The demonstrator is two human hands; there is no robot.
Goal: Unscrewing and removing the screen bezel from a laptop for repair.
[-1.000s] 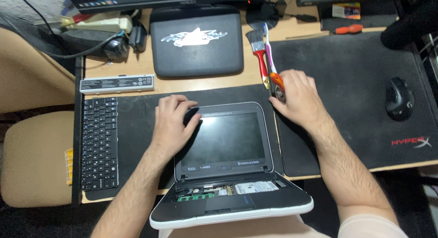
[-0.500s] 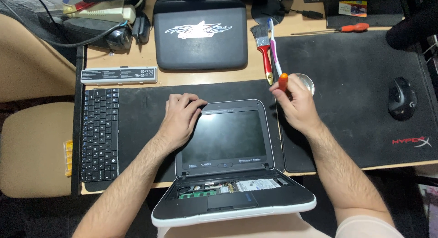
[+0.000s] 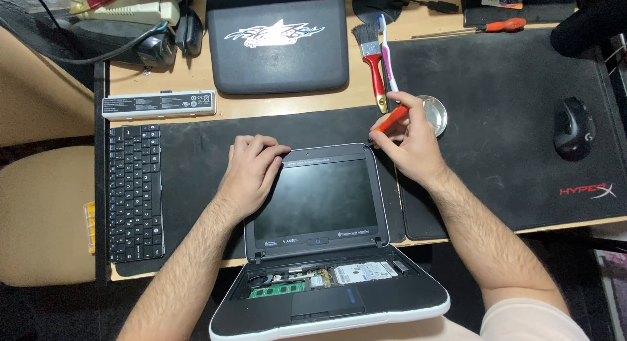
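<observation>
Orange handle pinched in my right hand [image 3: 408, 142]: a small screwdriver [image 3: 390, 121], tip at the upper right corner of the laptop screen [image 3: 317, 197] mid-frame. My left hand [image 3: 251, 168] presses flat on the upper left bezel, gripping nothing. The keyboard [image 3: 134, 191] already lies at the left and the base [image 3: 326, 295] shows bare boards; the bezel is not yet off.

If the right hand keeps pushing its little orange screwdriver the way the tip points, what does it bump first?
Probably the laptop screen's top right corner. The right hand holds the orange screwdriver with its tip aimed down-left, just beside that corner. How high the tip sits is unclear.
</observation>
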